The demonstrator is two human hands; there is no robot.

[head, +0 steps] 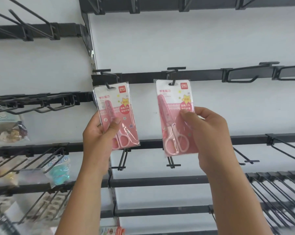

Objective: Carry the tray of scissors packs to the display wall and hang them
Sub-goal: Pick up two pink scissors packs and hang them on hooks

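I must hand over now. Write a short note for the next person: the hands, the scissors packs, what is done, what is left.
Left hand: grips the left scissors pack, its hang hole at the left hook.
Right hand: grips the right scissors pack, its hang hole on the right hook.
Done: both packs are up at the display wall.
Left: seat both packs fully and let go. The tray is out of view, so remaining packs are unknown.

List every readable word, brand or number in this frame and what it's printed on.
"deli": red tag, left scissors pack.
"deli": red tag, right scissors pack.
"学生剪刀": both packs' headers.
"安心": yellow star on each.
Left pack's red circle: "圆角刀头 安全护套".
Model numbers and the left shelf packets' print: too blurred.
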